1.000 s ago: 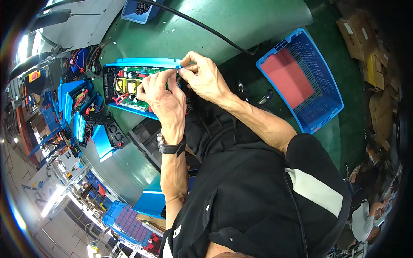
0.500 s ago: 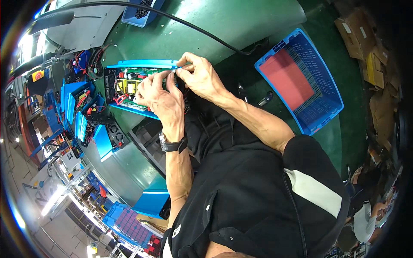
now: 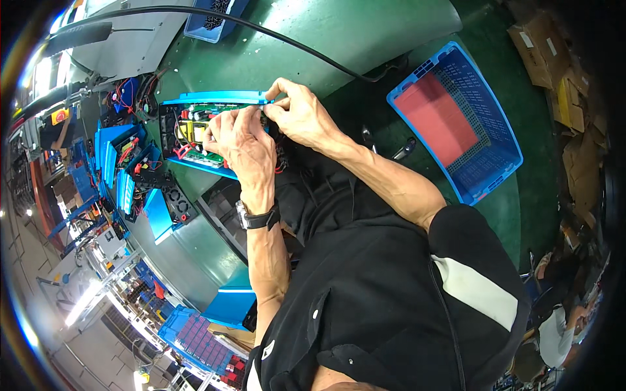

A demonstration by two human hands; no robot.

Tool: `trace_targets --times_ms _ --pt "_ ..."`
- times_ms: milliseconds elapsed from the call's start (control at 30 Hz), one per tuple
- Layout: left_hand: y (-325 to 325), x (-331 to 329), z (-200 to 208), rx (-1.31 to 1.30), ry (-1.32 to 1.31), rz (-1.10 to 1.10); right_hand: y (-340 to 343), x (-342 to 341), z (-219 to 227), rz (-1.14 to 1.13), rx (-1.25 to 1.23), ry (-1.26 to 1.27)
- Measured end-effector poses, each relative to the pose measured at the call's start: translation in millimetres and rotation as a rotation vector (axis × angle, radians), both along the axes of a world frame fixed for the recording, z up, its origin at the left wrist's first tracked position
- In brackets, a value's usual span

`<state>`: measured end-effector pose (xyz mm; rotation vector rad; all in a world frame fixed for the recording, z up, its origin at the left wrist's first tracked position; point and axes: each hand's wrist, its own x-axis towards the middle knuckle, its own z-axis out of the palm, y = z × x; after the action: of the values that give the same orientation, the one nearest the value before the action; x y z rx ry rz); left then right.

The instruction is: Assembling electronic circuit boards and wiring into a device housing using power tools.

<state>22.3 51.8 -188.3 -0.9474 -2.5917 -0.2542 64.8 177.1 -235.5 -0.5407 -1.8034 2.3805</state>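
A blue metal case (image 3: 218, 98) lies on the green bench at the upper left, its top off. Inside it sits a green circuit board with yellow transformers (image 3: 197, 132) and red wires (image 3: 185, 151); a black fan end faces left. My left hand (image 3: 246, 140), a watch on its wrist, bends over the board's right half with fingers curled together; what their tips hold is hidden. My right hand (image 3: 300, 116) is closed at the case's far right corner, thumb and forefinger pinching the rim there. The board beneath both hands is mostly covered.
Other blue cases (image 3: 117, 153) with wires and fans pile up on the left. A blue crate (image 3: 486, 166) with a pink sheet stands right. A black cable (image 3: 287, 44) arcs over the bench. A blue bin (image 3: 207, 26) of small black parts sits at the back.
My left hand has shifted slightly left and its fingers have drawn closer together over the board. My right hand stays at the case corner, with only a small shift.
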Motion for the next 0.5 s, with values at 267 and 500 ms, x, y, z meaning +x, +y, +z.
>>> trace_targets --times_ms 267,500 --pt "-1.5 -6.5 10.7 -0.044 -0.036 -0.078 -6.6 -4.7 -1.3 -0.018 -0.185 -0.092" --pt "-5.2 -12.7 8.8 -0.020 -0.078 -0.146 -6.0 -4.0 4.7 -0.020 -0.381 -0.131"
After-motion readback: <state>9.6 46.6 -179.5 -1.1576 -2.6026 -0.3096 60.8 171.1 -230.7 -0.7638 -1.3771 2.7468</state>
